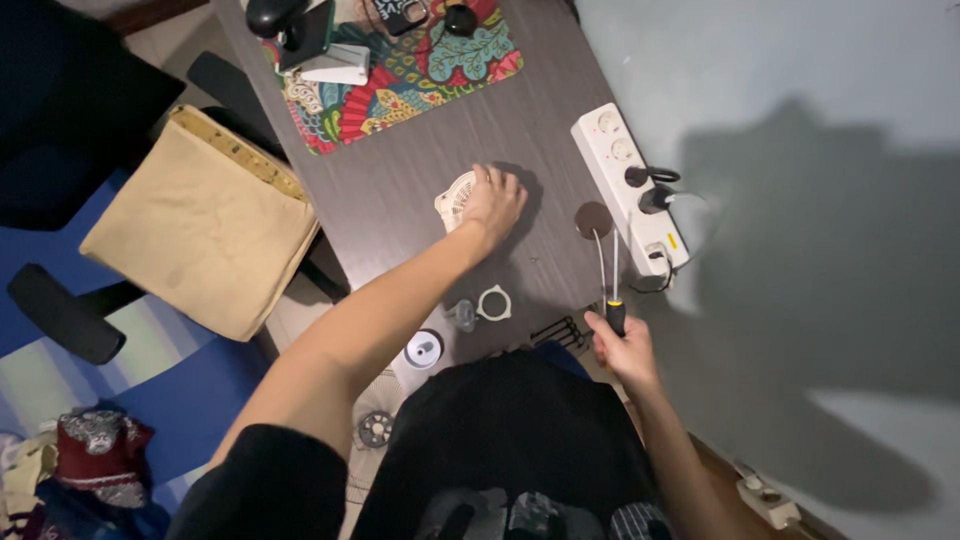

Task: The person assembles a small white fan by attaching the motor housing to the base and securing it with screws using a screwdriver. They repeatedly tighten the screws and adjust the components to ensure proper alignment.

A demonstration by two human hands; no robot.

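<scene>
A small white fan grille [455, 199] is pressed flat against the dark worktop [400, 190] by the left hand [493, 203], whose fingers are spread over its right part; the grip is laid on top rather than closed around it. A screwdriver [612, 290] with a black and yellow handle is clasped in the right hand [625, 350], the grip clamped tight about the handle, with the thin metal shaft pointing away from the person, towards a round dark disc [593, 219] lying just beyond its tip. Just to the right of that shaft a white power strip [625, 180] is seen, with black plugs in it. Between the two hands, nearer the person, a white ring [493, 303] and a small grey part [462, 314] are lying on the worktop, and a white round piece [423, 349] is placed at its near edge. Well beyond the left hand a colourful patterned mat [420, 70] is spread. Left of the worktop a chair with a tan cushion [200, 220] is standing.
</scene>
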